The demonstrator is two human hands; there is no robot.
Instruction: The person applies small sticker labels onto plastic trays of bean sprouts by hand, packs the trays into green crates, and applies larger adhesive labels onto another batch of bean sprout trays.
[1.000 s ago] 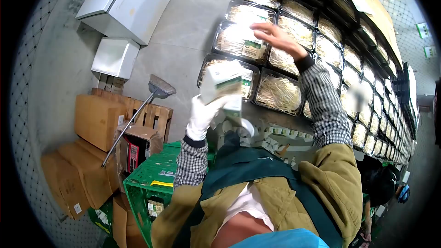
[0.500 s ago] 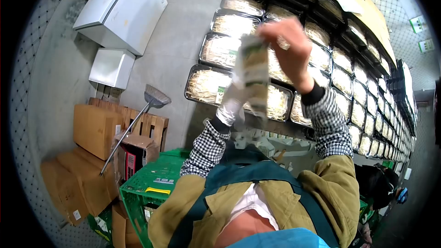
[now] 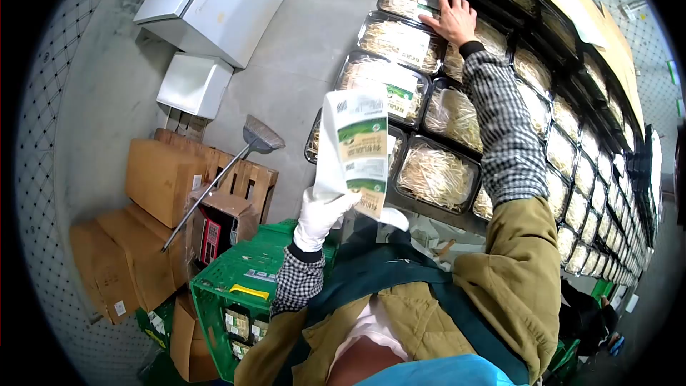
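Note:
My left hand (image 3: pixel 318 220), in a white glove, is closed on a strip of printed labels (image 3: pixel 363 144) with green and beige bands. The strip stands up from the fingers, and part of it curls beside the hand. My bare right hand (image 3: pixel 455 21) lies with spread fingers on a black tray of pale sprouts (image 3: pixel 409 1) at the far end of the near row. A label shows beside its fingertips. Nearer to me, another tray (image 3: pixel 386 86) bears a green and white label. The tray (image 3: pixel 437 174) to the right of the strip shows no label.
Many more sprout trays (image 3: pixel 564 146) stretch to the right. At left are cardboard boxes (image 3: pixel 161 179), a broom (image 3: pixel 263 134), a white bin (image 3: pixel 194 86) and a white cabinet (image 3: pixel 232 11). A green crate (image 3: pixel 236 261) stands by my left arm. At lower right is a person (image 3: pixel 587 318).
My right hand has moved away from the label strip to the far tray and spread its fingers there. My left hand has moved back left and down with the strip.

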